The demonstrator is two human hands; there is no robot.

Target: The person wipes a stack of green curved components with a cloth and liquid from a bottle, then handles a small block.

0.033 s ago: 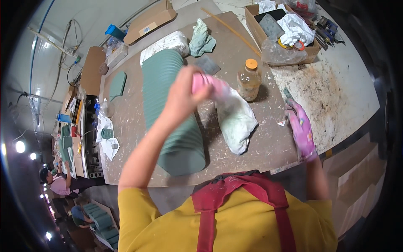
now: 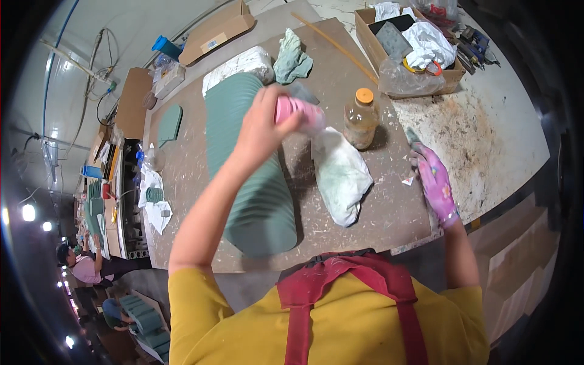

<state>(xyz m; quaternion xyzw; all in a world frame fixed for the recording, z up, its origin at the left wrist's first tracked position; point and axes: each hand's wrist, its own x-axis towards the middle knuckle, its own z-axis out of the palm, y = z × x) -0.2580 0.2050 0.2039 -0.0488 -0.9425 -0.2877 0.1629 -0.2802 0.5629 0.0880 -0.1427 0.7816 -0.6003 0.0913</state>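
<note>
Workroom, head view: pale wall beyond a large table (image 2: 182,201), its brown top flecked with light specks, its right part white and darkly stained; other people work past the left edge.
Left hand (image 2: 258,128): bare, raised above the table's middle, fingers and thumb closed round one end of a pink container (image 2: 309,115).
Pink container: roughly cylindrical, tipped sideways, its free end blurred; gripping one end presumably leaves the other uncovered.
Right hand (image 2: 435,182): in a pink-purple patterned glove with darkened fingers, near the table's right side, fingers slightly curled at a small grey-green piece (image 2: 413,135); whether they close on it I cannot tell.
Green stack (image 2: 258,182): thin, flat, round-ended pieces overlapping in a long row from near the far edge almost to the near edge; the fanning probably keeps each rim free to lift.
White cloth (image 2: 340,179): soft, creased, green-tinged, lying between the stack and the right hand, perhaps to stay within reach of both hands.
Orange-capped bottle (image 2: 360,121): clear, amber inside, upright beside the cloth, likely so its liquid stays put.
Carton (image 2: 449,82): brown cardboard, toward the far right corner, gathering rags and crinkled plastic.
</note>
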